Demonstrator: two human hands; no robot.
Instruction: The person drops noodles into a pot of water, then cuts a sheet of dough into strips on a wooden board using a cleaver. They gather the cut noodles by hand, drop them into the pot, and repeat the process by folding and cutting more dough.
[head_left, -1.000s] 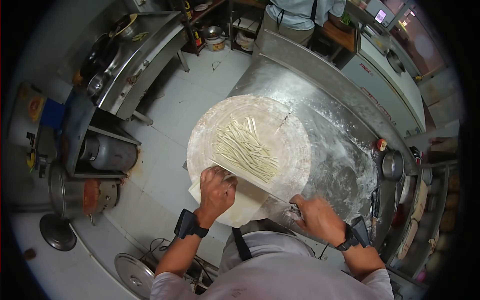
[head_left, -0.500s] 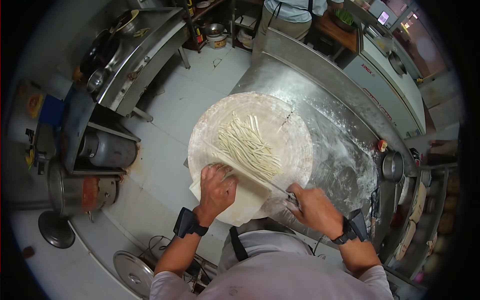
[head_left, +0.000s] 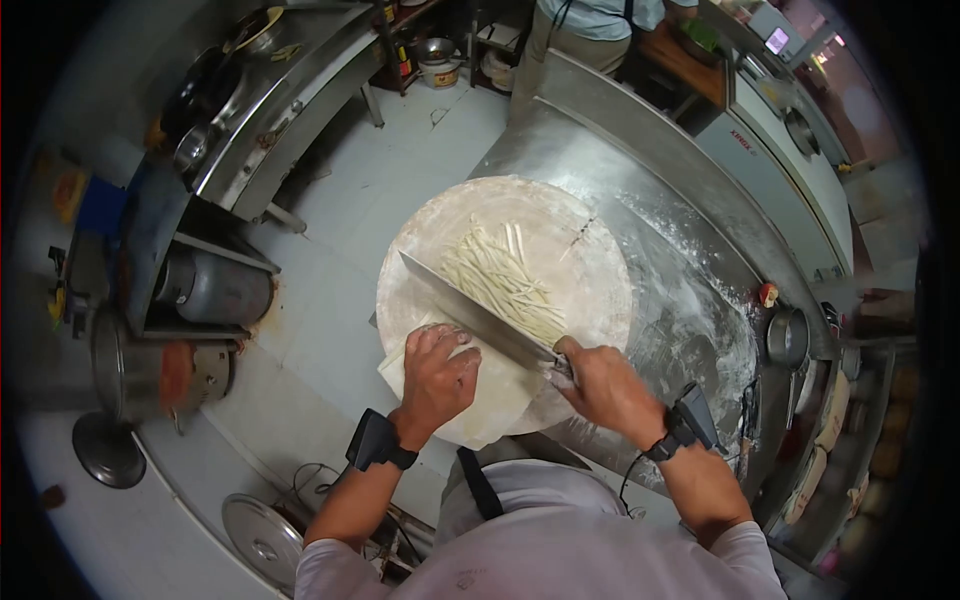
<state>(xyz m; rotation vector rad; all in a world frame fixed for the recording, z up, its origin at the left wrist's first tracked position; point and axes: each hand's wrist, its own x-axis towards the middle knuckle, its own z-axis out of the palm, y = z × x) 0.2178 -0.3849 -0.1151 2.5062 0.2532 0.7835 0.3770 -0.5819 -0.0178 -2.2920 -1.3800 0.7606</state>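
A round floured board [head_left: 590, 260] carries a heap of cut noodle strips [head_left: 500, 275] and a folded sheet of dough [head_left: 480, 400]. My right hand [head_left: 605, 388] is closed round the handle of a large knife [head_left: 475, 315], whose blade lies slantwise between the strips and the sheet. On the dough, close to the blade, my left hand [head_left: 438, 372] presses down with its fingers bent and bunched together. The left fingertips touch the sheet near its cut edge.
The board rests on a floured metal counter [head_left: 690, 330]. A small pan [head_left: 788, 338] lies at its right. Another person [head_left: 585, 35] stands beyond the counter. At left are a metal stove [head_left: 290, 110], a large pot [head_left: 150, 375] and a gas cylinder [head_left: 225, 288].
The knife blade has shifted toward the strips, and its broad side now shows. My right hand has moved up and left with it. My left hand remains on the dough.
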